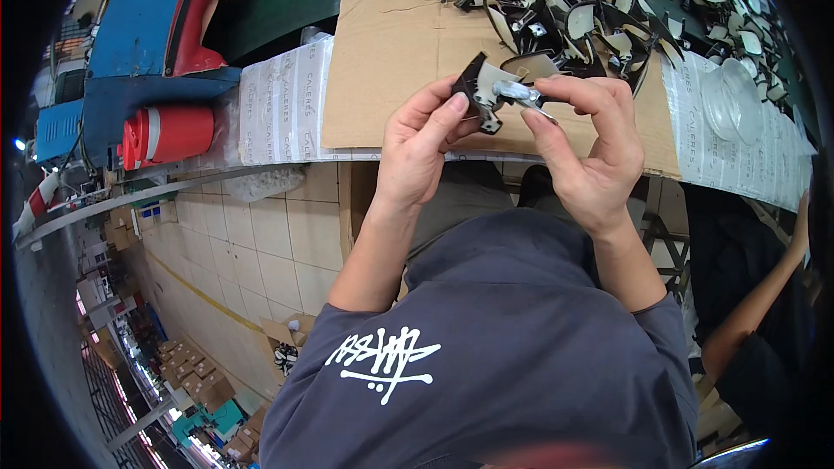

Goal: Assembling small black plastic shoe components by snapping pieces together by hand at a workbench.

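Black shoe upper (486, 89) with pale lining, held up tilted, shiny metal hand tool (516, 90) angled across its right edge

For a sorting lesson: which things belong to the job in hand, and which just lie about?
Likely job:
curved black-and-cream piece, left hand
shiny silver item, right hand
heaped black-and-cream pieces
brown cardboard sheet

Seemingly lying about:
white-striped red object
clear round plastic-looking object

Dark T-shirt (539, 347), white lettering (387, 362), seemingly grey trousers (452, 206)
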The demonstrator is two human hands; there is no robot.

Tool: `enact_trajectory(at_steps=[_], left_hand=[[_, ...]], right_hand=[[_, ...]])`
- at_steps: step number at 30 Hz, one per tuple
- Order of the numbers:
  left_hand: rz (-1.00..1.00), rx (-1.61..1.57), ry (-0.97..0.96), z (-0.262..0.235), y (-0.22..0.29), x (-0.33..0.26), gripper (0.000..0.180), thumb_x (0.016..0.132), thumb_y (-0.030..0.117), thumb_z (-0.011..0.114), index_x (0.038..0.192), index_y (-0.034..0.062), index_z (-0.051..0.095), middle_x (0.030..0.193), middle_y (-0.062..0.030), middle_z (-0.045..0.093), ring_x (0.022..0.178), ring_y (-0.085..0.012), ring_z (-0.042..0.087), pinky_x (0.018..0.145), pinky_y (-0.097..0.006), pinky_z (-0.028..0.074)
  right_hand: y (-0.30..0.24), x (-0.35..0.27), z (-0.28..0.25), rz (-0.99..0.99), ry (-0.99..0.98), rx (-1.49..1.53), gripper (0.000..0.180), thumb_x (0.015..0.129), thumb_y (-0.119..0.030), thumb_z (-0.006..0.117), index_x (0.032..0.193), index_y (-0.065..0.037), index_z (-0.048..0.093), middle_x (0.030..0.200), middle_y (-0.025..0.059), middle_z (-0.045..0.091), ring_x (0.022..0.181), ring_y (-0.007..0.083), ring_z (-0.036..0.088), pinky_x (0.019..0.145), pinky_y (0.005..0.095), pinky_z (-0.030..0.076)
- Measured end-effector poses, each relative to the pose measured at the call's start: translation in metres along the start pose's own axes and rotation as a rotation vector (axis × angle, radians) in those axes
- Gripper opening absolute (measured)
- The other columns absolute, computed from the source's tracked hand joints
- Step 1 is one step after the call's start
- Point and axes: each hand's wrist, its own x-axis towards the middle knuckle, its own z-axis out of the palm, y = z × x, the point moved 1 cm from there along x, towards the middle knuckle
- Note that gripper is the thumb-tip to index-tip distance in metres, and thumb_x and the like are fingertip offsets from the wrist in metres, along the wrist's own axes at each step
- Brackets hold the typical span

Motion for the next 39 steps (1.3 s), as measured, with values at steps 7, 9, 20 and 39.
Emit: enact_trajectory(at_steps=[7, 9, 20, 39], left_hand=[[0.153, 0.211, -0.032, 0.013, 0.001, -0.004, 0.027, 0.096, 0.007, 0.057, 0.12, -0.0042, 0.061, 0.105, -0.0084, 0.068, 0.093, -0.013, 0.065, 0.085, -0.028, 0.054], [0.153, 0.218, -0.029, 0.013, 0.003, -0.005, 0.027, 0.096, 0.007, 0.058, 0.12, -0.0044, 0.061, 0.104, -0.0084, 0.068, 0.092, -0.0128, 0.065, 0.085, -0.027, 0.054], [0.099, 0.249, -0.045, 0.013, 0.0, -0.01, 0.026, 0.095, 0.008, 0.059, 0.117, -0.0054, 0.062, 0.102, -0.0078, 0.069, 0.09, -0.0117, 0.065, 0.083, -0.026, 0.054], [0.023, 0.232, 0.036, 0.01, 0.008, -0.018, 0.026, 0.094, 0.008, 0.06, 0.117, -0.0043, 0.064, 0.097, -0.0083, 0.07, 0.082, -0.0114, 0.066, 0.072, -0.024, 0.055]], right_hand=[[0.0, -0.009, 0.002, -0.043, -0.028, -0.009, 0.028, 0.069, 0.0, 0.078, 0.095, -0.006, 0.071, 0.09, 0.0032, 0.069, 0.083, 0.0196, 0.056, 0.072, 0.0294, 0.045], [-0.001, -0.011, -0.001, 0.122, -0.089, 0.091, 0.029, 0.068, 0.0, 0.078, 0.096, -0.005, 0.071, 0.091, 0.0035, 0.07, 0.084, 0.0191, 0.056, 0.073, 0.0293, 0.045], [-0.001, -0.017, -0.012, 0.173, -0.169, 0.164, 0.029, 0.069, 0.001, 0.076, 0.097, -0.004, 0.071, 0.091, 0.0032, 0.07, 0.081, 0.0181, 0.054, 0.075, 0.0289, 0.045], [-0.002, -0.012, -0.013, 0.158, -0.108, 0.148, 0.027, 0.072, 0.0, 0.076, 0.098, -0.003, 0.07, 0.091, 0.0041, 0.067, 0.084, 0.0157, 0.054, 0.074, 0.0268, 0.045]])
